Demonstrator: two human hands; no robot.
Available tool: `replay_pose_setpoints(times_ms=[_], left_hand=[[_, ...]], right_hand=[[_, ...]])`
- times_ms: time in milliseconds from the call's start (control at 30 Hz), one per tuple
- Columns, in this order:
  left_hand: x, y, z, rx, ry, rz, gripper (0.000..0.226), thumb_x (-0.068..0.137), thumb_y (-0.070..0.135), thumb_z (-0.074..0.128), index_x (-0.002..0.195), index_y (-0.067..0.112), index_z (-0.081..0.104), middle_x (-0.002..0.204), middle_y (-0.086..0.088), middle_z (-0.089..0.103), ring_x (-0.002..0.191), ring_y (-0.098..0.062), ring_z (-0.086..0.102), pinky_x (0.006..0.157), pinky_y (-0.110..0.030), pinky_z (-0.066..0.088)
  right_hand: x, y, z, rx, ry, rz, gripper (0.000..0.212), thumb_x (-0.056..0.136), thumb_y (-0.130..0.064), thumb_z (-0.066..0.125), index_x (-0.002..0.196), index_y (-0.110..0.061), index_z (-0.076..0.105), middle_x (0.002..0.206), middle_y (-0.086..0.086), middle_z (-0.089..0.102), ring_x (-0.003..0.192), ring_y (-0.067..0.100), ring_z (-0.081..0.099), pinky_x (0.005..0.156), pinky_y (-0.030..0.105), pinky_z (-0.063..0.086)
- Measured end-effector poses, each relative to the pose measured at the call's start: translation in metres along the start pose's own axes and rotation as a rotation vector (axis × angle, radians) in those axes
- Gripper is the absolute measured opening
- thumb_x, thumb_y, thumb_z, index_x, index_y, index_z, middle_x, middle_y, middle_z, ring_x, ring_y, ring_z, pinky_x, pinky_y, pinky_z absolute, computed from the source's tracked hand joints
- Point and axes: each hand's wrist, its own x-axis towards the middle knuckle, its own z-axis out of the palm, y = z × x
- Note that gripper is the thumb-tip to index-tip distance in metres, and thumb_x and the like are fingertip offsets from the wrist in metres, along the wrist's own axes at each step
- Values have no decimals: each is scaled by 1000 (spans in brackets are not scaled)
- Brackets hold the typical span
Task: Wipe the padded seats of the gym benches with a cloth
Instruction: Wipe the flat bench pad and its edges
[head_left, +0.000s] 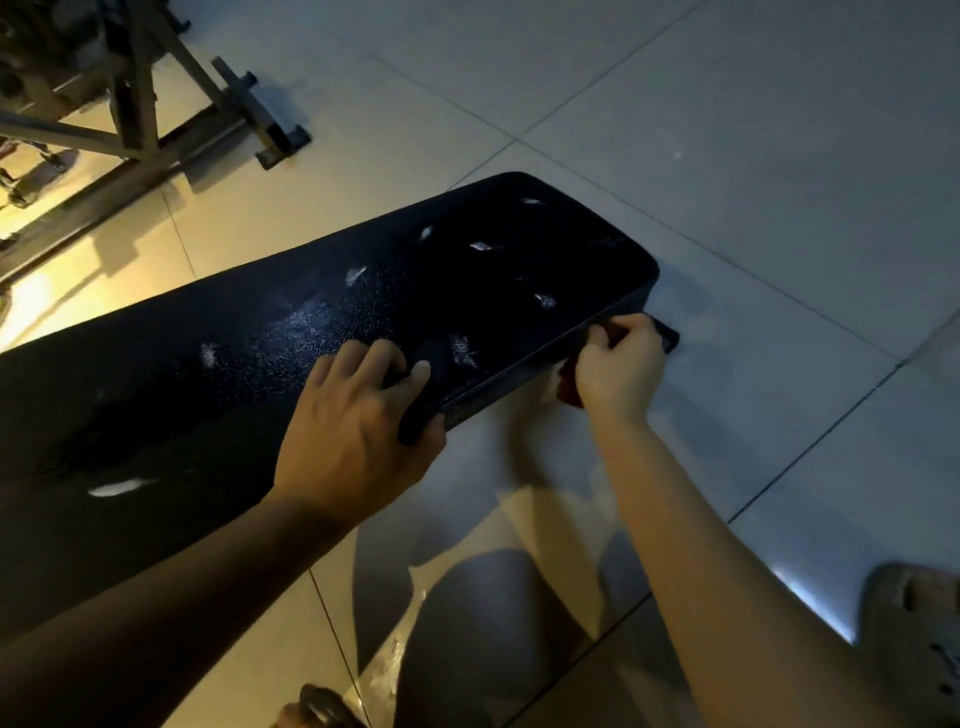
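1. Pale tiled floor (727, 130), crossed by dark grout lines, lit warm yellow at the left and cooler grey toward the right.
2. Long black bench seat (260, 353), stretched from lower left toward the upper right, raised above the tiles, with a rounded far end and a pebbled top that shines near the middle.
3. Dark metal frame (135, 104), standing on the floor at upper left, well apart from the seat's far end.
4. Left hand (358, 431), laid across the near long edge of the seat, fingers bent on the top face and thumb hooked under the edge, clamped on the padding.
5. Right hand (618, 364), at the near side of the seat close to its far corner, touching the side wall of the pad, fingers and thumb pinching the cloth against it.
6. Cloth (667, 335), dark and bunched, mostly hidden inside that hand, with one end poking out past the fingers by the seat's corner and a reddish bit showing below the palm.
7. White scuffs (462, 351), scattered over the top of the seat, several between the left hand and the far end, one long streak nearer the lower left.
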Motion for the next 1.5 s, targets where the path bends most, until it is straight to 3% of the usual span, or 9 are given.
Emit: replay_pose_setpoints(times_ms=[233, 533, 667, 833, 967, 1200, 1300, 1433, 1500], left_hand=[[2, 1, -2, 8, -9, -13, 60, 93, 57, 43, 132, 16, 63, 115, -7, 51, 105, -27, 47, 90, -42, 43], [2, 1, -1, -4, 14, -3, 59, 93, 55, 47, 131, 14, 64, 114, -8, 52, 104, -28, 48, 89, -43, 44], [0, -1, 1, -2, 27, 2, 60, 92, 55, 46, 131, 14, 64, 115, -8, 52, 104, -28, 48, 89, -43, 44], [3, 1, -1, 9, 8, -6, 58, 92, 56, 47, 131, 16, 64, 114, -7, 51, 104, -28, 48, 89, -43, 44], [2, 0, 0, -7, 34, -5, 58, 92, 55, 48, 130, 15, 64, 112, -7, 51, 103, -27, 47, 88, -43, 43], [-1, 0, 1, -2, 20, -7, 62, 92, 57, 42, 131, 15, 63, 114, -8, 50, 105, -28, 47, 89, -44, 45], [2, 0, 0, 0, 16, -7, 64, 91, 58, 39, 131, 15, 64, 114, -8, 51, 104, -28, 48, 87, -42, 45], [2, -1, 0, -2, 17, -4, 64, 92, 57, 40, 132, 14, 64, 113, -8, 50, 103, -27, 48, 86, -42, 45], [1, -2, 0, -10, 33, -1, 63, 92, 56, 41, 132, 13, 65, 112, -8, 51, 103, -28, 48, 86, -43, 45]], right_hand=[[15, 2, 2, 77, 51, 136, 19, 97, -15, 59, 112, -7, 65, 106, 10, 70, 99, 29, 67, 90, 40, 55], [12, 7, 3, 46, -9, 76, 18, 99, -14, 59, 113, -5, 64, 109, 11, 69, 104, 29, 65, 85, 31, 48], [-7, 2, 3, 34, -48, -25, 10, 98, -13, 60, 107, -9, 62, 96, -1, 61, 90, 17, 58, 81, 28, 44], [12, 5, 0, 20, 0, 32, 16, 98, -12, 58, 111, -5, 63, 107, 10, 67, 100, 26, 63, 84, 29, 46], [-5, 2, 2, 14, -52, -33, 11, 99, -14, 59, 109, -9, 61, 93, -4, 58, 89, 17, 57, 80, 27, 43], [16, 18, -9, -49, -66, 43, 21, 98, -14, 61, 117, -3, 62, 114, 16, 68, 108, 33, 63, 82, 29, 42], [14, 14, -19, 87, 104, 82, 18, 98, -18, 64, 112, -8, 61, 107, 11, 67, 99, 28, 64, 81, 32, 50], [38, 12, -29, 578, 287, 399, 19, 81, -12, 72, 100, -12, 66, 96, 12, 72, 80, 29, 73, 69, 53, 63], [37, 6, -28, 737, 250, 489, 21, 82, -2, 72, 101, -11, 68, 94, 11, 72, 73, 24, 72, 60, 40, 61]])
